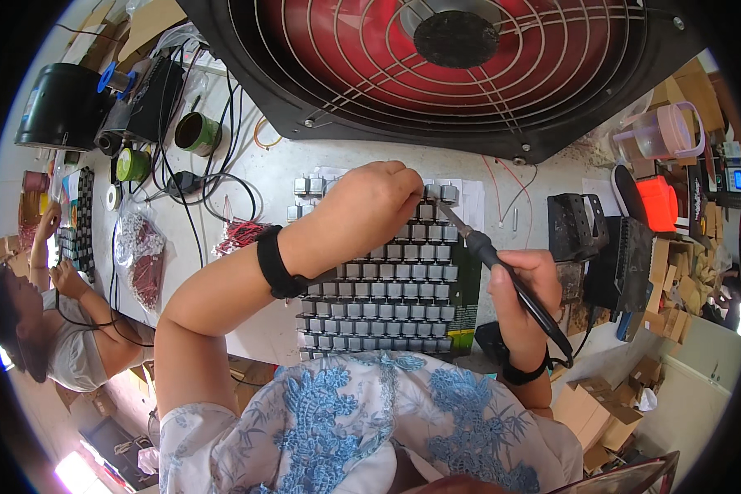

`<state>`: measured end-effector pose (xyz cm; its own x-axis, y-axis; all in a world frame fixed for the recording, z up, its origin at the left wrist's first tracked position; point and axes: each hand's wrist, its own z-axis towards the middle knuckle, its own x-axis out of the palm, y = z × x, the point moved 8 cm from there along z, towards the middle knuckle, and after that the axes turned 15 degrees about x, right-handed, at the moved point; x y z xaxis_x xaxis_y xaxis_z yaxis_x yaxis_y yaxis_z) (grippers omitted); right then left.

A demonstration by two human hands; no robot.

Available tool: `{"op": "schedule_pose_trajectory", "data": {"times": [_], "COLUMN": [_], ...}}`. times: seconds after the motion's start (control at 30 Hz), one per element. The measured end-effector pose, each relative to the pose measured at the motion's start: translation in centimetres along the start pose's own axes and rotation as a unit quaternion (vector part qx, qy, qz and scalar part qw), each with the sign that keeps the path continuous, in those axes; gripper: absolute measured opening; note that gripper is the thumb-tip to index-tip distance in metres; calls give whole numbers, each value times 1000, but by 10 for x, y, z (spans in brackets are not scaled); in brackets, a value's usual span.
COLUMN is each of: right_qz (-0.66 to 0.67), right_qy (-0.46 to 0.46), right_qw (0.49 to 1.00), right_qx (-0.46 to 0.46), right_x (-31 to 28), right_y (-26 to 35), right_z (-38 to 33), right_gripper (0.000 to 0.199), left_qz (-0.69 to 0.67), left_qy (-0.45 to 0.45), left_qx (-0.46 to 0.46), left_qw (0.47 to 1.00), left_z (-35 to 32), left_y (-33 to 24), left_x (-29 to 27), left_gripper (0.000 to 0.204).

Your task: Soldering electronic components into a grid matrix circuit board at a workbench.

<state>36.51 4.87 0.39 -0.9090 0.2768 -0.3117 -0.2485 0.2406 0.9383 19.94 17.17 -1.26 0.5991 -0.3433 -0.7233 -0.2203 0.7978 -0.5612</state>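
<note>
Blue-patterned blouse point(362, 420) fills the bottom, closest to the lens. Left hand point(369, 204) reaches over the motors point(387, 288), fingers curled and pressed together at the tips near the top row; what they pinch is too small to tell. Black wristband point(277, 262) on that forearm. Right hand point(525, 290) is wrapped around a soldering iron point(502, 267), gripped pen-style, tip pointing up-left to just beside the left fingertips at the top rows. Motors are small grey blocks packed in tight rows on a green-edged board, centre of the bench point(247, 329), between the two forearms. Big red fan point(453, 58) in a black frame lies across the top. Red wire bundle point(239, 235) left of the motors, black cables and solder spools point(196, 132) beyond. Black stand point(575, 226) right of the iron, pink jug point(663, 132) far right. Another person point(66, 329) works at the left edge.
</note>
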Motion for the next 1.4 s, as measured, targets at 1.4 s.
{"op": "schedule_pose_trajectory", "data": {"times": [1.4], "right_qz": [-10], "right_qy": [14], "right_qw": [1000], "right_qx": [5], "right_x": [13], "right_y": [-5], "right_z": [2], "right_gripper": [19], "left_qz": [11], "left_qy": [40], "left_qx": [15], "left_qw": [999], "left_z": [-3], "left_y": [-1], "left_x": [9], "left_gripper": [13]}}
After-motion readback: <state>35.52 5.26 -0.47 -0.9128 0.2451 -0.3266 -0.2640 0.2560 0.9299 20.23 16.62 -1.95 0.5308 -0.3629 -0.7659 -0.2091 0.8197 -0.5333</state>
